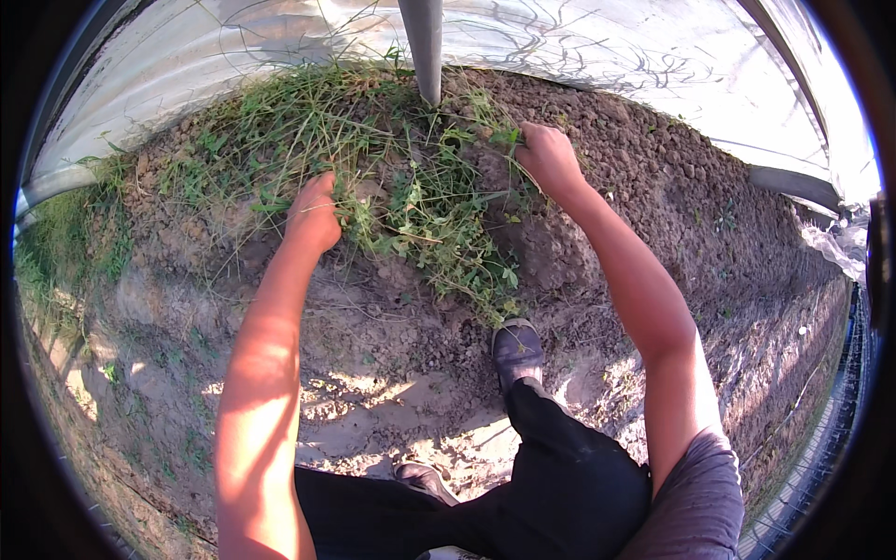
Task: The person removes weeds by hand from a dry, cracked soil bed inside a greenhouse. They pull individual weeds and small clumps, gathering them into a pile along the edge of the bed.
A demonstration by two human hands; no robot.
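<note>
My left hand (pixel 315 213) is curled around stems at the near side of a patch of green weeds and long grass (pixel 294 133); its fingertips are partly hidden in the foliage. On the far right side of the patch, my right hand (pixel 549 157) is closed in a fist on thin weed stems, with a few leaves sticking out by the knuckles. Between the hands, a tangled heap of leafy weeds (pixel 448 217) trails over the soil down to the toe of my shoe (pixel 518 346).
A grey metal post (pixel 423 49) stands in the soil behind the weeds. Beyond it hangs whitish plastic sheeting (pixel 602 42). Crumbly bare soil (pixel 630 154) slopes at the right. More grass (pixel 63 238) grows at the far left, and crumpled clear plastic (pixel 836 245) lies at the right edge.
</note>
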